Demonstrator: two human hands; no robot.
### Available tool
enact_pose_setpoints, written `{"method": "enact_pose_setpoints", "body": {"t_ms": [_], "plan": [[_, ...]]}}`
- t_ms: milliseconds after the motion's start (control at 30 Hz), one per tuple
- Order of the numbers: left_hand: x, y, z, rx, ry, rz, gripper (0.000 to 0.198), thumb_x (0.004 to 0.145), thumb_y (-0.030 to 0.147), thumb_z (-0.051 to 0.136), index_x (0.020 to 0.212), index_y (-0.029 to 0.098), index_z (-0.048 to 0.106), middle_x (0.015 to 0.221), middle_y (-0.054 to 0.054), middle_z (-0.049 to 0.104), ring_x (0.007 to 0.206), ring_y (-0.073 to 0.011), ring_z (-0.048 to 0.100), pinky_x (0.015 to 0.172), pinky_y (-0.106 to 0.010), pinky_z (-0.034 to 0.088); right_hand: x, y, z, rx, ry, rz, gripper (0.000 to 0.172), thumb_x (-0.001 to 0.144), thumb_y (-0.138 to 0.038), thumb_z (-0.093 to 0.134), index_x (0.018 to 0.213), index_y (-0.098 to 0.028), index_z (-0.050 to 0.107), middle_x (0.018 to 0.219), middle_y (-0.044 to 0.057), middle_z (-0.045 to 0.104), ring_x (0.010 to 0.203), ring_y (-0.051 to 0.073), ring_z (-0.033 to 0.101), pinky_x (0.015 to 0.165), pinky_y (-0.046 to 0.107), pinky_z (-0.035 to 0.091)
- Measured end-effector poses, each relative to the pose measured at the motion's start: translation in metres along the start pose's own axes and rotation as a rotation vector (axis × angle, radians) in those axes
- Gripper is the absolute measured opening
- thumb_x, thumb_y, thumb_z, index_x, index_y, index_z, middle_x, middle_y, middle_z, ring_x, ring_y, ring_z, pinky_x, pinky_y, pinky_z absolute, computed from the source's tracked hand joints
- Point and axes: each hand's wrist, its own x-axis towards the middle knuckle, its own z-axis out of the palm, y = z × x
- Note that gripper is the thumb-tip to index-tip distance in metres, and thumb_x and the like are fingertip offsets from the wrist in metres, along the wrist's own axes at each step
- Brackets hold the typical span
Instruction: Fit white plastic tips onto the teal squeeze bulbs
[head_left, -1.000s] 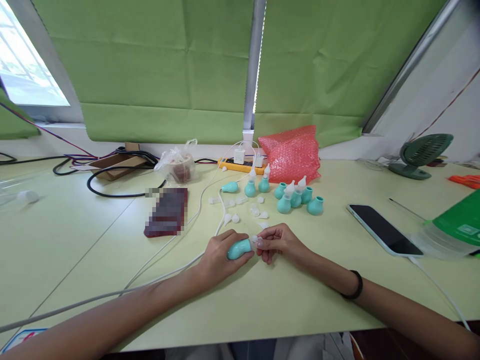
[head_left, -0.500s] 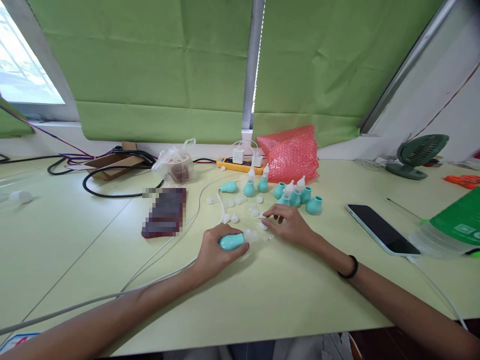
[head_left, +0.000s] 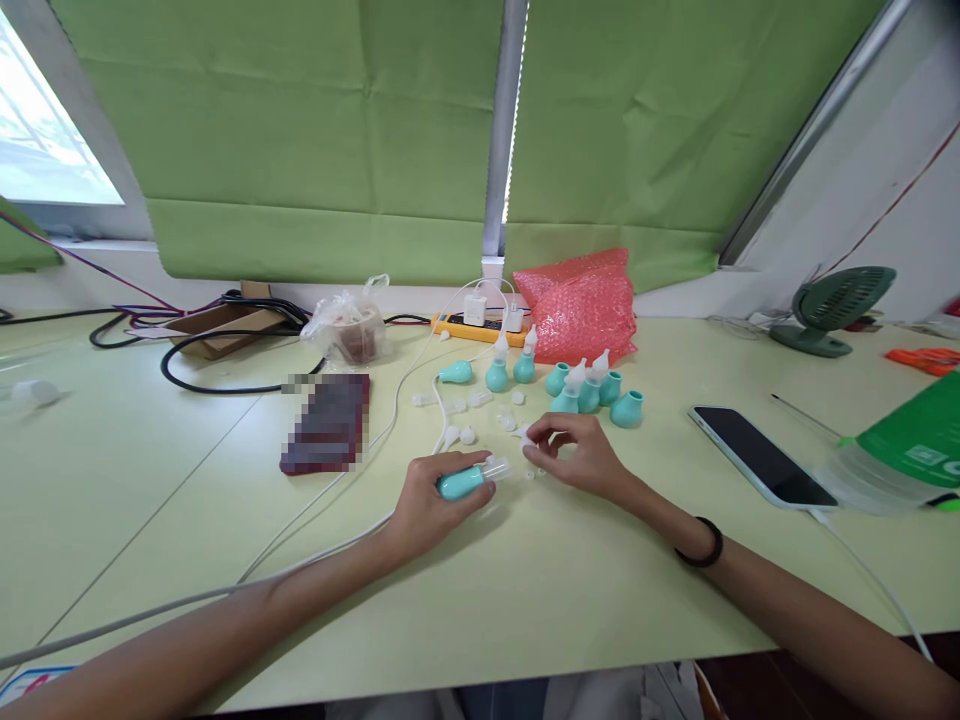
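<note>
While the left grip (head_left: pixel 421 502) stayed wrapped round the teal squeeze bulb (head_left: pixel 459 485), the right grip (head_left: pixel 577 456) ditched its clear connector (head_left: pixel 496 469) and was pinching a white nozzle tip (head_left: pixel 523 434).

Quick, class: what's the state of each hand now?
Left hand: closed around a teal bulb.
Right hand: touching a small white tip; grip cannot be told.

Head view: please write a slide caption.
Left hand holds a teal bulb with a clear tube; right hand pinches a white tip.
</note>
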Motion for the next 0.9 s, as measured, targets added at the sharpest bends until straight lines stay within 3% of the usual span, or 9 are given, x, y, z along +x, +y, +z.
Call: {"method": "enact_pose_setpoints", "body": {"t_ms": [133, 233, 333, 467, 600, 733, 900], "plan": [[0.001, -0.001, -0.001, -0.078, -0.058, -0.039, 0.028, 0.067, 0.029, 0.06, 0.09, 0.013, 0.066, 0.08, -0.005, 0.068, 0.068, -0.0174, 0.06, 0.058, -0.023, 0.047, -0.002, -0.011, -0.001, 0.525, -0.014, 0.204, 0.02, 0.061, -0.031, 0.065, 0.067, -0.014, 0.058, 0.063, 0.003, 0.058, 0.053, 0.013, 0.056, 0.049, 0.028, 0.05], [0.002, -0.002, -0.002, -0.18, -0.096, -0.106, 0.03, 0.068, 0.031, 0.059, 0.091, 0.013, 0.065, 0.066, -0.002, 0.066, 0.053, -0.0126, 0.055, 0.045, -0.02, 0.043, -0.005, -0.017, 0.001, 0.679, -0.092, 0.234, 0.021, 0.058, -0.029, 0.069, 0.069, -0.013, 0.06, 0.065, 0.003, 0.061, 0.055, 0.014, 0.058, 0.052, 0.03, 0.052], [0.002, -0.002, -0.002, -0.267, -0.114, -0.152, 0.031, 0.067, 0.031, 0.06, 0.092, 0.013, 0.065, 0.051, 0.001, 0.06, 0.044, -0.0086, 0.048, 0.04, -0.018, 0.038, -0.007, -0.018, 0.004, 0.727, -0.121, 0.22, 0.02, 0.057, -0.025, 0.07, 0.071, -0.014, 0.061, 0.066, 0.003, 0.063, 0.06, 0.016, 0.061, 0.056, 0.031, 0.054], [0.002, -0.003, -0.002, -0.308, -0.117, -0.184, 0.032, 0.068, 0.032, 0.059, 0.092, 0.012, 0.065, 0.048, 0.001, 0.057, 0.041, -0.008, 0.047, 0.039, -0.018, 0.037, -0.009, -0.016, 0.002, 0.643, -0.147, 0.238, 0.021, 0.058, -0.024, 0.07, 0.076, -0.014, 0.065, 0.069, 0.004, 0.066, 0.061, 0.016, 0.063, 0.06, 0.03, 0.054], [0.001, -0.002, -0.002, -0.224, -0.08, -0.167, 0.032, 0.063, 0.033, 0.063, 0.088, 0.013, 0.067, 0.064, -0.004, 0.067, 0.053, -0.0146, 0.058, 0.044, -0.02, 0.044, -0.01, -0.013, -0.001, 0.528, -0.209, 0.259, 0.025, 0.055, -0.024, 0.071, 0.078, -0.015, 0.067, 0.07, 0.006, 0.068, 0.065, 0.018, 0.064, 0.059, 0.027, 0.053], [0.001, -0.001, -0.002, -0.17, -0.032, -0.139, 0.033, 0.059, 0.033, 0.068, 0.086, 0.014, 0.067, 0.087, -0.007, 0.068, 0.076, -0.0222, 0.062, 0.06, -0.025, 0.05, -0.011, -0.012, -0.001, 0.596, -0.259, 0.269, 0.021, 0.056, -0.025, 0.071, 0.073, -0.013, 0.066, 0.064, 0.005, 0.068, 0.058, 0.016, 0.064, 0.055, 0.024, 0.053], [0.001, -0.002, -0.002, -0.172, -0.035, -0.086, 0.03, 0.06, 0.032, 0.067, 0.084, 0.014, 0.068, 0.084, -0.007, 0.069, 0.073, -0.0215, 0.063, 0.06, -0.025, 0.05, -0.012, -0.014, 0.003, 0.728, -0.305, 0.334, 0.018, 0.06, -0.027, 0.069, 0.067, -0.012, 0.062, 0.067, 0.006, 0.068, 0.059, 0.015, 0.064, 0.059, 0.027, 0.053]]}}
